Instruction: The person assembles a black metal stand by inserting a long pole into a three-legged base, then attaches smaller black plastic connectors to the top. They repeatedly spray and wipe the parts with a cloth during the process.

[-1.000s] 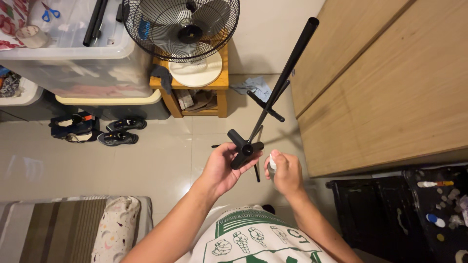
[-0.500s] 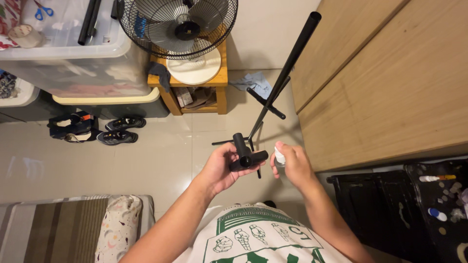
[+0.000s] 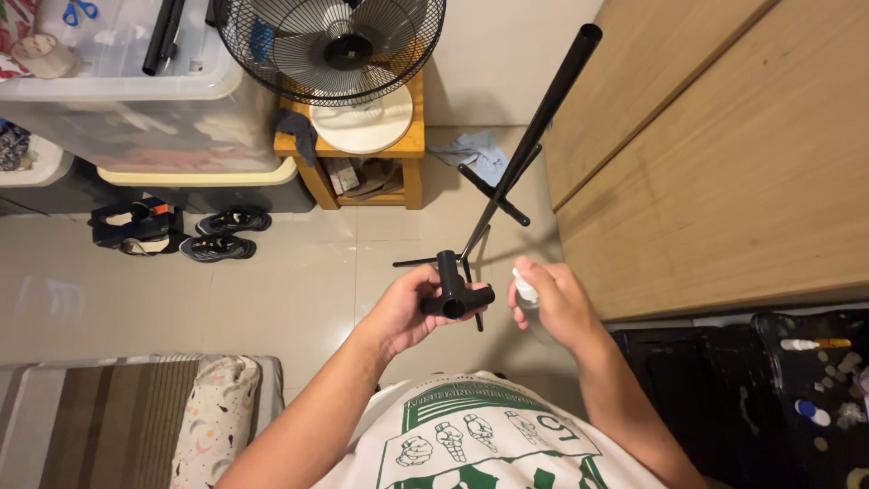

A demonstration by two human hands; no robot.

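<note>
My left hand (image 3: 407, 312) grips a black T-shaped tube connector (image 3: 454, 289), held in front of my chest with one open end facing me. My right hand (image 3: 559, 303) is closed around a small white bottle (image 3: 525, 290), its top pointing toward the connector a short gap away. Beyond both hands a black stand (image 3: 529, 149) rises from the tiled floor, a long tube on thin splayed legs, leaning toward the upper right.
A black fan (image 3: 335, 41) sits on a small wooden stool (image 3: 362, 149). Clear storage bins (image 3: 127, 100) stand at the upper left, shoes (image 3: 172, 231) below them. A wooden cabinet (image 3: 724, 163) fills the right. A striped mattress with a pillow (image 3: 217, 421) lies lower left.
My left hand has turned the black connector so one arm points up and an open end faces me. My right hand with the bottle has shifted slightly right and up.
</note>
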